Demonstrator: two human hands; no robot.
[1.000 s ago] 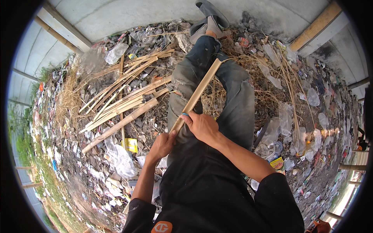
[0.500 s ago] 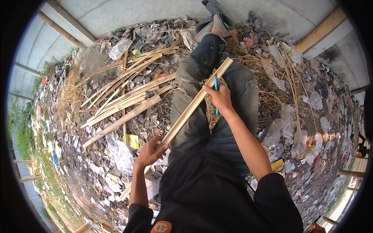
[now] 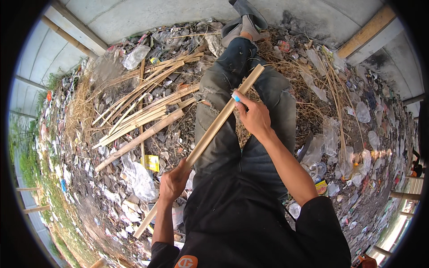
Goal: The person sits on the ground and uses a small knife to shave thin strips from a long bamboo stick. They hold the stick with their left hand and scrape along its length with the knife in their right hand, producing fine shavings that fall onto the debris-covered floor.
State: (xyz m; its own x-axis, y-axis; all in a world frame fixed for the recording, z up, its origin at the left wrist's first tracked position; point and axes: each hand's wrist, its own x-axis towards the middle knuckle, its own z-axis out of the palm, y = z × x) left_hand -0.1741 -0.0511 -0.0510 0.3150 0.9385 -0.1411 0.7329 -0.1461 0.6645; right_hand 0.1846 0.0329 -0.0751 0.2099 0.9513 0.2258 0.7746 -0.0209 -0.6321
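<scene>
A long, pale split bamboo strip (image 3: 210, 135) slants across my lap, from above my knees down to the lower left. My left hand (image 3: 173, 182) is closed round its lower part, and the strip's end juts out beyond the wrist. Higher up, my right hand (image 3: 255, 117) is closed at the strip's edge. A slim blue tool (image 3: 236, 98) shows only as a small piece by the right thumb and fingertips; the hand hides the rest, including any blade.
Several split bamboo pieces (image 3: 147, 105) lie in a pile on the left, with a thicker bamboo length (image 3: 140, 140) nearest me. Plastic scraps and litter (image 3: 138, 178) cover the ground. A grey wall (image 3: 178, 13) stands beyond my feet. Dry straw (image 3: 308, 89) lies to the right.
The right hand has turned, so the blue tool, earlier seen lengthwise, is mostly hidden. My left fingers have closed further round the strip, which has shifted slightly toward the lower left.
</scene>
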